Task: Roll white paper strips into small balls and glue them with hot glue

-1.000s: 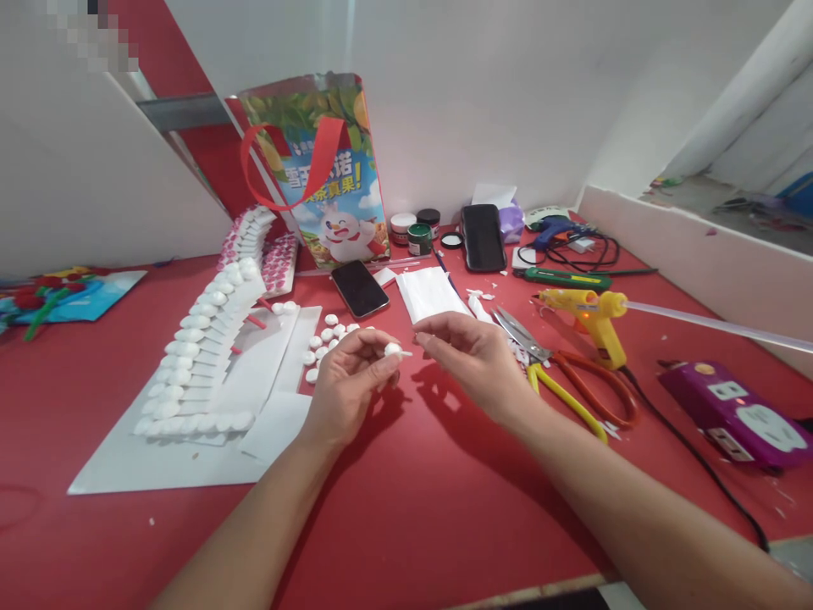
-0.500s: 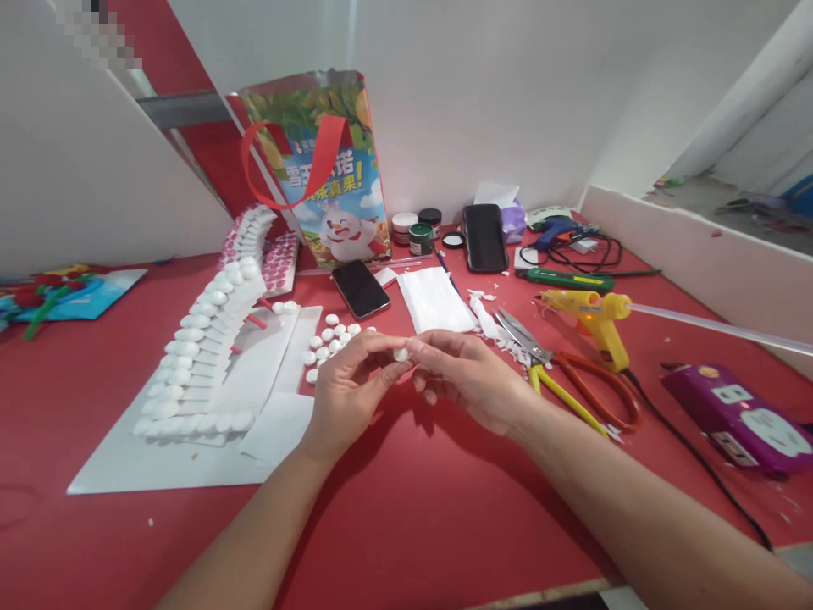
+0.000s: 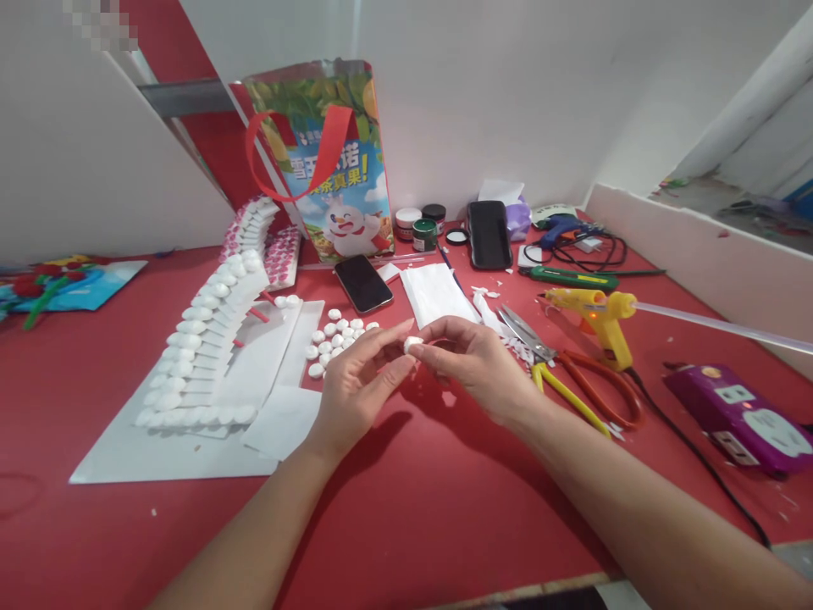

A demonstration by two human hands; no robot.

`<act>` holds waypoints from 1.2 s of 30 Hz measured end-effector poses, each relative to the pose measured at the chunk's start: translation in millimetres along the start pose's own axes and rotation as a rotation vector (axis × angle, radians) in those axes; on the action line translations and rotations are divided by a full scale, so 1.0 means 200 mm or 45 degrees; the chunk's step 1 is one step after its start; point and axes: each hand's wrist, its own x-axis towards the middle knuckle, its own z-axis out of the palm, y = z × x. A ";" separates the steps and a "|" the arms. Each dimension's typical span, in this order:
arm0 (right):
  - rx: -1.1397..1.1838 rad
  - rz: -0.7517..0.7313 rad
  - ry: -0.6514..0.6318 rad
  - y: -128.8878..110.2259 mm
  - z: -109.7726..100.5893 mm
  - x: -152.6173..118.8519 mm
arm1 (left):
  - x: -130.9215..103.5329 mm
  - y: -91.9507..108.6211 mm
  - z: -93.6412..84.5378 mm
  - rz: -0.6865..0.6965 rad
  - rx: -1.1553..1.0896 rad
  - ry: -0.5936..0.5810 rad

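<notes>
My right hand (image 3: 476, 364) pinches a small white rounded piece (image 3: 412, 345) between thumb and index finger. Around its other side is my left hand (image 3: 362, 373), index finger and thumb apart, their tips close above and below the piece; any light contact is hard to make out. Just beyond my left hand lies a group of similar white rounded pieces (image 3: 337, 341) on the red table. A curved row of white rounded tips on folded paper strips (image 3: 196, 326) stands to the left on a white sheet (image 3: 127, 457).
Behind my hands are a phone (image 3: 363, 284), folded white paper (image 3: 438, 292) and a colourful bag (image 3: 343, 169). Scissors (image 3: 572, 364), a yellow glue gun (image 3: 597, 313) and a purple power strip (image 3: 737, 415) lie right. Paint jars (image 3: 424, 235) stand by the wall.
My left thumb and index finger have spread apart from the white piece. It now shows more fully in my right fingers. The view has shifted slightly.
</notes>
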 end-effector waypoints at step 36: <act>-0.242 -0.188 0.050 0.02 -0.01 -0.01 | 0.04 -0.02 0.03 -0.364 -0.542 0.081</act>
